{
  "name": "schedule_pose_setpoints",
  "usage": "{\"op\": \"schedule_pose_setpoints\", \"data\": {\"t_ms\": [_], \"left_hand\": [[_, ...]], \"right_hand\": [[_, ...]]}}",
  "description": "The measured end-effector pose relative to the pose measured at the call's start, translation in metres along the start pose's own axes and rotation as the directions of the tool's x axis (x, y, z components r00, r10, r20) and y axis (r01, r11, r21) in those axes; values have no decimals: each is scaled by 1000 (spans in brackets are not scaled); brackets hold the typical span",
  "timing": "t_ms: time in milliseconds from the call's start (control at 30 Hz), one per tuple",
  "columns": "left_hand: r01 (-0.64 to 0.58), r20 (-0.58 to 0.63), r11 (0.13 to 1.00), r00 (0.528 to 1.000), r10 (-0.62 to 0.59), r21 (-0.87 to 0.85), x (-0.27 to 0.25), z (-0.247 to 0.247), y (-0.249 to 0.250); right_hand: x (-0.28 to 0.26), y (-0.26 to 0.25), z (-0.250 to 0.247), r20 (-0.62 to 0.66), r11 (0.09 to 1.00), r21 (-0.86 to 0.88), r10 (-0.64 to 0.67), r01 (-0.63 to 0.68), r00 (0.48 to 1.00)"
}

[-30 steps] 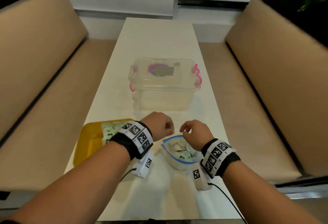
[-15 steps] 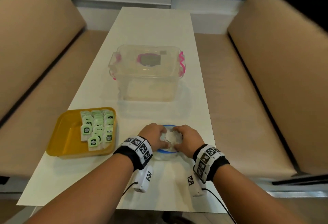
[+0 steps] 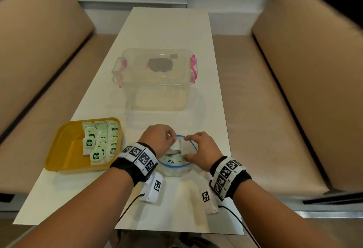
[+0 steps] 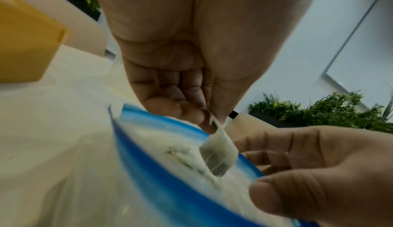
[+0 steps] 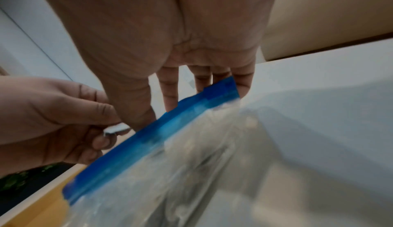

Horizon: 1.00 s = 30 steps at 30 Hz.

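Pinched in your left hand [image 3: 158,139], the small white paper tea bag [image 4: 219,156] dangles over the clear plastic zip bag with the blue rim [image 3: 173,166] on the white table [image 3: 167,31]. Your right hand [image 3: 202,150] grips that rim open. It looks feather-light, soft and tearable, so hold it gently by the top edge.

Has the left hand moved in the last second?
Yes. The left hand has moved right, off the yellow tray that its wrist overlapped, to the mouth of the zip bag, where it pinches a tea bag.
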<state>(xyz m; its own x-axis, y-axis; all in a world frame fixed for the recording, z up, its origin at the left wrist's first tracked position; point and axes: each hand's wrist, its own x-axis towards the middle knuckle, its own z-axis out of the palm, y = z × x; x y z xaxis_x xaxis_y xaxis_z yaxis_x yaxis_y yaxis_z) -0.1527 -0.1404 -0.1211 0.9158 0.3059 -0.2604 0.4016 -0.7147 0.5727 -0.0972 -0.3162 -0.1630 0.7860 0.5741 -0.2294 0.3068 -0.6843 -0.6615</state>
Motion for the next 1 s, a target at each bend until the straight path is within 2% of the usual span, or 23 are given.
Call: {"op": "schedule_pose_setpoints", "data": {"t_ms": [100, 167, 233, 300, 367, 433, 500, 700, 800, 1000], "left_hand": [[-51, -10, 991, 999, 50, -121, -2, -10, 9], [-87, -17, 975, 996, 85, -207, -3, -11, 17], [-111, -60, 958, 993, 99, -264, -3, -8, 23], [-85, -104, 948, 993, 55, -308, -1, -2, 24], [-33, -109, 960, 994, 3, -279, 3, 6, 20], [9, -30, 997, 999, -11, -79, 7, 15, 15], [26, 62, 991, 998, -34, 135, 9, 26, 11], [8, 138, 945, 989, -56, 326, 15, 41, 14], [17, 144, 956, 988, -62, 294, 17, 40, 16], [5, 111, 998, 994, -12, 66, 14, 25, 6]], "right_hand": [[1, -7, -2, -55, 990, 11, -138, 139, 989], [3, -10, 0, -95, 968, 9, -248, 250, 964], [3, -13, 0, -137, 959, 42, -271, 279, 953], [4, -11, -1, -150, 971, 75, -214, 227, 965], [3, -6, -2, -143, 984, 107, -128, 144, 981], [3, 0, 0, -114, 985, 155, -60, 78, 992], [4, 4, 4, -80, 984, 177, -18, 32, 997], [6, 6, 3, -49, 977, 210, 58, -47, 997], [7, 4, 3, -58, 973, 218, 88, -74, 994], [11, 0, 3, -87, 953, 280, 143, -114, 986]]}}
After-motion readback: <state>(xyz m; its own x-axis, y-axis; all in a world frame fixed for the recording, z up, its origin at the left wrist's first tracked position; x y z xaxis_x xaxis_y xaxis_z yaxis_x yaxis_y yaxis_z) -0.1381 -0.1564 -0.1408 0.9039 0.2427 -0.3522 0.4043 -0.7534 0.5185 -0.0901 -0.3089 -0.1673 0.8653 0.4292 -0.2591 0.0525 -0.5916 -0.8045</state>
